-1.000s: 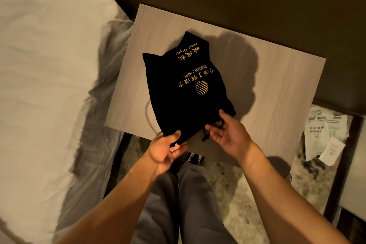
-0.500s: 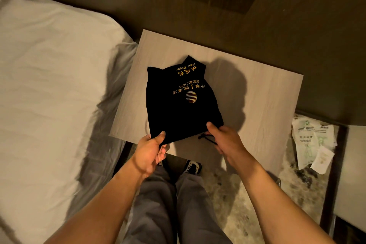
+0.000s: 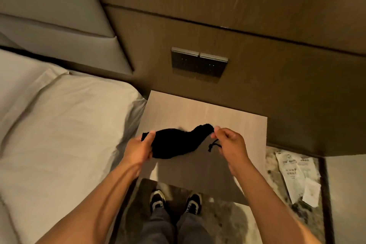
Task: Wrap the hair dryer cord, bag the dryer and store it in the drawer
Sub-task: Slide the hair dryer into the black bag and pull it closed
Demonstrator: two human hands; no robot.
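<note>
Flanking the held bag [image 3: 174, 145]: bed [image 3: 59, 125], papers [image 3: 297, 176].

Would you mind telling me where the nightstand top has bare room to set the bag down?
The nightstand is bare along its far strip below the wall switch panel, and on its right side beyond the right hand. The near middle is taken up: both hands hold the black bag there, the left hand by the bed.

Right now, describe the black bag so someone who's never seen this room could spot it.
Find the pale wooden nightstand beside the bed. Above its top, the left hand and right hand stretch a black bag between them. It is the only dark cloth there, a knotted drawstring dangling.
</note>
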